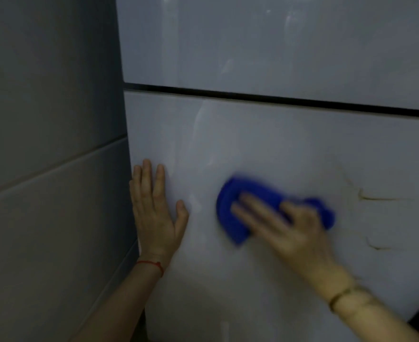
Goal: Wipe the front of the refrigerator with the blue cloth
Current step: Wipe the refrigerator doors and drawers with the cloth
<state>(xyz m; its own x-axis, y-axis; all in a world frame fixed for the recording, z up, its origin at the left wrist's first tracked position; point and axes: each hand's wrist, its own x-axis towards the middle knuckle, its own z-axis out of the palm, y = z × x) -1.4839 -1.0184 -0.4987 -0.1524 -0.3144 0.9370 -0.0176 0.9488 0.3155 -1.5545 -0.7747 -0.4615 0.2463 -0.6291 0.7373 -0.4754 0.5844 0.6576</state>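
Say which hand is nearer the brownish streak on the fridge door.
Right. The right hand, on the blue cloth, is left of the brownish streak; the left hand lies flat at the left edge of the fridge door.

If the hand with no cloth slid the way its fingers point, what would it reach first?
The left hand lies flat on the refrigerator door, fingers up. The door above looks bare, so it would probably reach the black gap below the upper door first.
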